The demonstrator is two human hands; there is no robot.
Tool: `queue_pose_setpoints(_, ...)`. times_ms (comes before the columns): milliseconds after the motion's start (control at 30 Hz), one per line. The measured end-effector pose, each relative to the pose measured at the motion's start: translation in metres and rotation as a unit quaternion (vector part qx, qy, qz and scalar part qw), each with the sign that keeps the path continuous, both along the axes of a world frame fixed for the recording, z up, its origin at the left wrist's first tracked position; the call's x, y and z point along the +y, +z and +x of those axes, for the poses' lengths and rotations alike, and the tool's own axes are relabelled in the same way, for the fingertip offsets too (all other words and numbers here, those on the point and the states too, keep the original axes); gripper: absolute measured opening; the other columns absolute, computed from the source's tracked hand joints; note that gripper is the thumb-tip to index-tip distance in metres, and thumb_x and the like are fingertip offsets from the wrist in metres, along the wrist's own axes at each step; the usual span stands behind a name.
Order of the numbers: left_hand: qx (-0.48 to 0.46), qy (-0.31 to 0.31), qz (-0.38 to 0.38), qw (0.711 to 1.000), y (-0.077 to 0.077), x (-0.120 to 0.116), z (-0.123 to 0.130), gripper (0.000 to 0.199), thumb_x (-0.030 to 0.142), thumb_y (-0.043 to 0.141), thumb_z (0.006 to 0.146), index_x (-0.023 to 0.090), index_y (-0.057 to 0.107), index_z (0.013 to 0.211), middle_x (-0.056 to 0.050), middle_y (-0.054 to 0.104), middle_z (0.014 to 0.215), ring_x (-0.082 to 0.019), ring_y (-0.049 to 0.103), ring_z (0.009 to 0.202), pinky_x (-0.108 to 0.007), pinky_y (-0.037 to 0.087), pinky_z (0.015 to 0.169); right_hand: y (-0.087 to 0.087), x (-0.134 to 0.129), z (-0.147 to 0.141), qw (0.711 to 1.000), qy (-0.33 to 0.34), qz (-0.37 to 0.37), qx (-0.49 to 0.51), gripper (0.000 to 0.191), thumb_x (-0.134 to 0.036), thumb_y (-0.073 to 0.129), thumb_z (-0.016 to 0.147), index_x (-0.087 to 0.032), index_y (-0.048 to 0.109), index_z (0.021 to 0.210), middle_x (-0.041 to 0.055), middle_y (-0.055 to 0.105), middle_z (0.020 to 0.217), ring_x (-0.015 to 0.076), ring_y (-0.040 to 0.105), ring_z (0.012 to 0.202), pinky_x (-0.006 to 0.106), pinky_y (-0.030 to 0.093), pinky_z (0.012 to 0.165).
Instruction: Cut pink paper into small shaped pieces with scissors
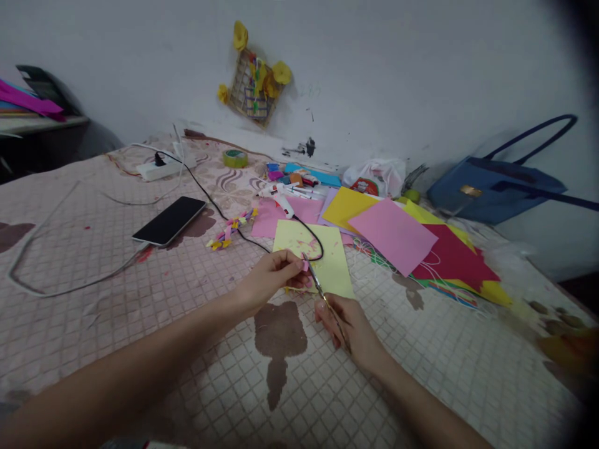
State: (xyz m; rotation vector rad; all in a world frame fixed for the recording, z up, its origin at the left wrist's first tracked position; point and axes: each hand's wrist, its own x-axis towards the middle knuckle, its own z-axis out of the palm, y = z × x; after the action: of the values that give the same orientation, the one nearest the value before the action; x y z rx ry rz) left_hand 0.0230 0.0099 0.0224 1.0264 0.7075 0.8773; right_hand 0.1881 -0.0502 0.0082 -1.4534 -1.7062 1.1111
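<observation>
My left hand (281, 272) pinches a small piece of pink paper (306, 265) between thumb and fingers. In my right hand (349, 324) is a pair of scissors (319, 285), its blades reaching up to the pink piece. Both hands are over the near edge of a pale yellow sheet (334, 252), on which tiny pink scraps (305, 243) lie scattered. Just beyond, a white glue gun (283, 202) rests with its black cord looping over the sheet. Left of the sheet lies a strip of colourful paper pieces (233, 229). Fingers partly hide the cut edge.
A phone (169, 221) on a charging cable and a power strip (161, 167) are at left. Green tape (234, 158) sits at the back. Coloured sheets (393, 236), white strings (374, 254) and a blue handbag (496, 187) occupy the right. A decorated wall hanging (243, 81) is above.
</observation>
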Motion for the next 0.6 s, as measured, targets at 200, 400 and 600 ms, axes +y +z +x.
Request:
queue_pose_setpoints(200, -0.001, 0.001, 0.004, 1.000, 0.0012, -0.0009, 0.0004, 0.018, 0.029, 0.056, 0.075, 0.012, 0.050, 0.074, -0.003, 0.059, 0.072, -0.010, 0.058, 0.065, -0.024, 0.046, 0.065, 0.0017, -0.0007, -0.0008, 1.000, -0.005, -0.004, -0.003, 0.035, -0.044, 0.044, 0.079, -0.017, 0.048, 0.056, -0.0039, 0.040, 0.045, 0.0080, 0.035, 0.038, 0.019, 0.026, 0.035)
queue_pose_setpoints(400, -0.003, 0.008, -0.001, 1.000, -0.0001, 0.0001, 0.0006, 0.019, 0.029, 0.059, 0.073, 0.012, 0.050, 0.073, -0.002, 0.059, 0.070, -0.009, 0.057, 0.063, -0.025, 0.046, 0.066, -0.0013, -0.0008, -0.0012, 1.000, -0.011, -0.008, 0.009, 0.037, -0.046, 0.044, 0.079, -0.017, 0.046, 0.055, -0.0041, 0.040, 0.046, 0.0075, 0.034, 0.038, 0.019, 0.026, 0.035)
queue_pose_setpoints(600, 0.006, -0.002, 0.021, 1.000, 0.0018, 0.0011, -0.0008, 0.018, 0.028, 0.058, 0.074, 0.012, 0.050, 0.074, -0.001, 0.059, 0.070, -0.009, 0.058, 0.063, -0.024, 0.046, 0.065, 0.0007, -0.0015, -0.0007, 1.000, -0.009, -0.015, 0.012, 0.036, -0.045, 0.044, 0.079, -0.018, 0.049, 0.057, -0.0048, 0.038, 0.043, 0.0080, 0.034, 0.036, 0.020, 0.026, 0.035)
